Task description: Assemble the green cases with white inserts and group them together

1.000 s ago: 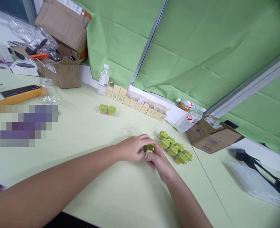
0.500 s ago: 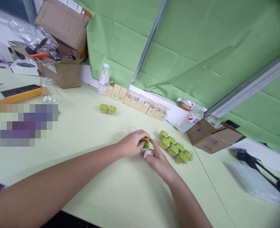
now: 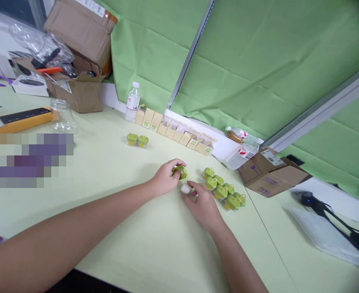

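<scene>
My left hand [image 3: 164,179] is closed on a small green lid [image 3: 183,172], its hollow side turned toward me. Close beside it, my right hand [image 3: 204,205] pinches a small white rounded piece [image 3: 185,188] between thumb and fingers; its exact kind is unclear. The two pieces are held slightly apart above the table. Just right of my hands stands a group of several little clear containers with green lids [image 3: 221,192], yellow showing inside. Two more green-lidded containers [image 3: 132,139] stand farther off to the left.
A row of small cardboard boxes [image 3: 170,131] lines the back edge beside a water bottle [image 3: 132,102]. Plastic bottles [image 3: 239,158] and a carton [image 3: 270,173] are at right, near a plastic bag [image 3: 322,236]. A clear jar [image 3: 62,118] and an orange power strip [image 3: 29,120] lie left.
The green lid has moved a little left and up, its opening now turned more toward me. My right hand has shifted slightly left with the white piece, its fingers now away from the lid.
</scene>
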### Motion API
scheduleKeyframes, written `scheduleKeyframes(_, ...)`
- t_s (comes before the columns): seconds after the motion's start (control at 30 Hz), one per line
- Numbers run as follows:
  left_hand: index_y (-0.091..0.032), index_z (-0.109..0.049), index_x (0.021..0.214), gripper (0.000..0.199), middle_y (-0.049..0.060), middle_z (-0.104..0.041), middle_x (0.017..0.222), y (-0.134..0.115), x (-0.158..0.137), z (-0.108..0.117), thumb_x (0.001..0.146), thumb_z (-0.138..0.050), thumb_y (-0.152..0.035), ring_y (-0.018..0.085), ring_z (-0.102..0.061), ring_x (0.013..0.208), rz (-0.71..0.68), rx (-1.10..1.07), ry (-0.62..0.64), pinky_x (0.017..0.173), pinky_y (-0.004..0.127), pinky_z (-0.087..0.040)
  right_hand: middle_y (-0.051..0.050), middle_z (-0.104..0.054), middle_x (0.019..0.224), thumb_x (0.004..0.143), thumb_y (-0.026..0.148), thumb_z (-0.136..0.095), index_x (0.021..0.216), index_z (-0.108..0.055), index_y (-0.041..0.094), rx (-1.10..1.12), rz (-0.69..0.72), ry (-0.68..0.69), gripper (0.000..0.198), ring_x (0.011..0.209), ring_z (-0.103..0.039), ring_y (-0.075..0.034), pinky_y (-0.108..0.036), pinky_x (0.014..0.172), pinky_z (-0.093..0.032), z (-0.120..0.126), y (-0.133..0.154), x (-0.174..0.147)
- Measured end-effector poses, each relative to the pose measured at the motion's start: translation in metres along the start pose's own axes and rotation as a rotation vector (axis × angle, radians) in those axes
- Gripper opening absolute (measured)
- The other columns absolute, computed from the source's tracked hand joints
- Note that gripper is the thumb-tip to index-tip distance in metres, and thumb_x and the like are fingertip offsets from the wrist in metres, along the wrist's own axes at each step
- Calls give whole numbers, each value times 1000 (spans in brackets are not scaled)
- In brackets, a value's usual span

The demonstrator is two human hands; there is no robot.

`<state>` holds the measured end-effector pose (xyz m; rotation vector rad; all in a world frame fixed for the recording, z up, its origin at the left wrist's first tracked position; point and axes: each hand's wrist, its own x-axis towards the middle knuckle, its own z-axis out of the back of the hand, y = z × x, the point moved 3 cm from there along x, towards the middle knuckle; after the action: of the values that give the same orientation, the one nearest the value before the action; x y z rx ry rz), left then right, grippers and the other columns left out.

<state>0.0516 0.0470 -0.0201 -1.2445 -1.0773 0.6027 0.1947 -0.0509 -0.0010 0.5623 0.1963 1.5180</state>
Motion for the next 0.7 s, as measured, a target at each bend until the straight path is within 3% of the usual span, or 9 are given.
scheduleKeyframes(0.13,-17,-62,108,28,3,-58,91,-2,0,-4,84,-49,-10,11,-57,69,74,-123,35,58,24,-55,-9,-68,117,90,36,-56,120,-63,21,96,-36,-80,34,92,-65,-23,-37,77,-53,5,1,1)
scheduleKeyframes(0.27,-15,-63,103,25,4,-61,89,-11,-4,-8,82,-50,-9,13,-62,68,164,-275,121,57,25,-54,-9,-70,119,94,38,-53,118,-64,23,360,-22,-134,29,103,-66,-24,-38,83,-54,8,6,2)
scheduleKeyframes(0.47,-15,-62,101,17,5,-65,76,-19,-10,-14,87,-53,-19,15,-65,59,314,-443,211,50,24,-52,-4,-74,86,86,41,-69,100,-67,22,795,-66,-87,23,78,-69,-19,-35,76,-56,6,9,4)
scheduleKeyframes(0.7,-11,-65,97,21,6,-65,69,-17,-11,-17,85,-49,-19,14,-62,48,426,-446,216,41,23,-46,-5,-75,92,86,38,-71,99,-71,23,743,-18,-157,20,79,-68,-18,-34,76,-55,3,8,2)
